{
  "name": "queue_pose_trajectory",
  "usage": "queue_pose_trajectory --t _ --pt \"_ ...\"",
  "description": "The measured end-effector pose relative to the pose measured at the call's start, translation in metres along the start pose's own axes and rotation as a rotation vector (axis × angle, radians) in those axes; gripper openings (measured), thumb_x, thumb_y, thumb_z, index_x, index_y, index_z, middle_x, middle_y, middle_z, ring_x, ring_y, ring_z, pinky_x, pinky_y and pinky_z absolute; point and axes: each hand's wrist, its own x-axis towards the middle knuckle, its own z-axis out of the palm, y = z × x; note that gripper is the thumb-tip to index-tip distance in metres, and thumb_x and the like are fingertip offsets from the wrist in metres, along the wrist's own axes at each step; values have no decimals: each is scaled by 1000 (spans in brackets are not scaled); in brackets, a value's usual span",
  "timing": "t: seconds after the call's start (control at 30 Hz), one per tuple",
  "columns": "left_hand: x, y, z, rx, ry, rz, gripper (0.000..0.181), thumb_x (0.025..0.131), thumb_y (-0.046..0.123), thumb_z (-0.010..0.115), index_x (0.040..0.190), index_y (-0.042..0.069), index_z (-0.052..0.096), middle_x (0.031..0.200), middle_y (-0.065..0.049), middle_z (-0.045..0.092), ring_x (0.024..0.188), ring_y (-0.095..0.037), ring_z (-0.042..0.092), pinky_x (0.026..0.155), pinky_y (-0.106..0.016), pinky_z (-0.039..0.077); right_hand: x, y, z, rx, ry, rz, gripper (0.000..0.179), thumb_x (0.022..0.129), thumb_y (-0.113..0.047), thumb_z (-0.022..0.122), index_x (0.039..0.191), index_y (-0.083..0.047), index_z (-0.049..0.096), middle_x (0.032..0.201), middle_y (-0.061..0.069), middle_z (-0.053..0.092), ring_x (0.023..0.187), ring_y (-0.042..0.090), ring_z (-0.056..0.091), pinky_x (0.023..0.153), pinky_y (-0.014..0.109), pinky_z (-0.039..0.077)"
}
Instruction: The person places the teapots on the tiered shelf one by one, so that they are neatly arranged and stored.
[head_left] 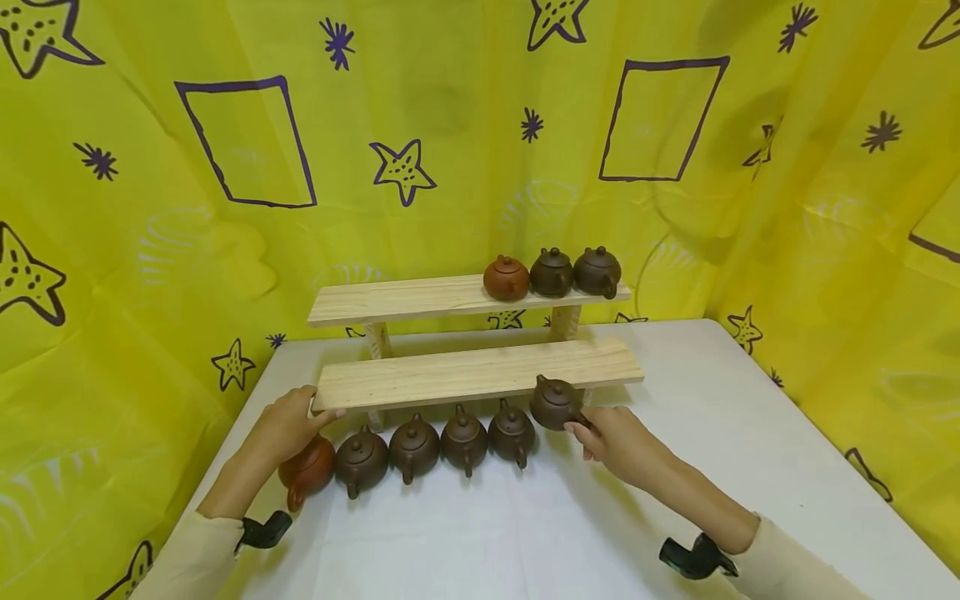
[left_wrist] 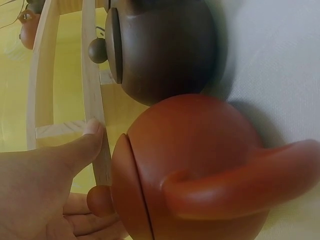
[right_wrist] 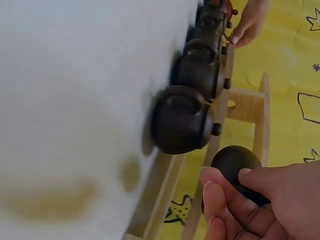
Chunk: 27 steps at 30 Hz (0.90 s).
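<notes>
My right hand (head_left: pixel 618 442) pinches the handle of a dark brown teapot (head_left: pixel 553 404). That teapot is lifted at the front edge of the lower board, towards its right end; in the right wrist view, the fingers and thumb cover much of it. At the left, my left hand (head_left: pixel 288 425) grips the end of the two-tier wooden shelf (head_left: pixel 450 377), its thumb on the front edge. Below that hand sits a reddish-brown teapot (left_wrist: pixel 195 135), handle towards me. Dark teapots (head_left: pixel 415 448) continue the row to its right, on the table along the shelf's front.
On the upper board (head_left: pixel 397 298) stand one reddish teapot (head_left: pixel 506 279) and two dark teapots (head_left: pixel 552 273), grouped at the right. The shelf rests on a white-covered table (head_left: pixel 480 542). A yellow patterned curtain (head_left: pixel 465 92) hangs behind and at both sides.
</notes>
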Motion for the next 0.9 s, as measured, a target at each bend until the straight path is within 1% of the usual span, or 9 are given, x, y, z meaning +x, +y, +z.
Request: queue_pose_trajectory --t 0.13,0.3,0.5,0.6,0.73,0.8,0.9 --pt "0 -1 0 2 -7 -11 65 100 36 73 128 -20 54 112 -34 66 93 -41 64 83 -58 54 17 -13 -4 -12 25 3 30 108 -19 60 80 -11 62 65 -4 65 55 8 48 53 25 42" --pt "0 -1 0 -1 -22 -19 66 101 36 72 130 -20 53 115 -34 66 94 -40 63 85 -59 54 39 -32 -5 -28 57 -24 30 109 -21 60 82 -9 63 65 -2 67 56 9 51 55 27 43" --pt "1 -1 -1 -15 -37 -29 68 101 37 71 134 -20 51 122 -36 64 100 -43 64 89 -61 53 71 -55 -6 -22 96 -53 34 108 -20 61 76 -10 58 62 -2 60 55 11 49 55 27 41" --pt "1 -1 -1 -17 -36 -26 68 101 37 71 134 -20 51 122 -36 64 102 -44 64 90 -61 53 89 -67 -7 -23 119 -69 34 108 -20 62 76 -8 60 64 1 64 56 12 52 55 27 43" --pt "0 -2 -1 -16 -31 -27 68 101 36 71 134 -20 52 122 -36 64 102 -44 65 90 -61 53 112 -81 -10 -20 116 -67 31 110 -23 59 86 -5 65 72 7 72 60 15 58 56 28 45" --pt "0 -2 -1 -15 -31 -29 68 101 36 71 134 -20 52 122 -36 64 102 -44 65 89 -61 53 123 -86 -11 -21 112 -62 31 111 -24 57 88 -5 65 74 7 73 61 16 59 57 28 45" --pt "1 -2 -1 -13 -26 -26 68 101 36 71 134 -20 52 122 -37 64 104 -46 65 89 -61 53 139 -91 -11 -18 127 -68 32 111 -24 56 85 -5 64 73 7 71 60 17 59 56 29 43"
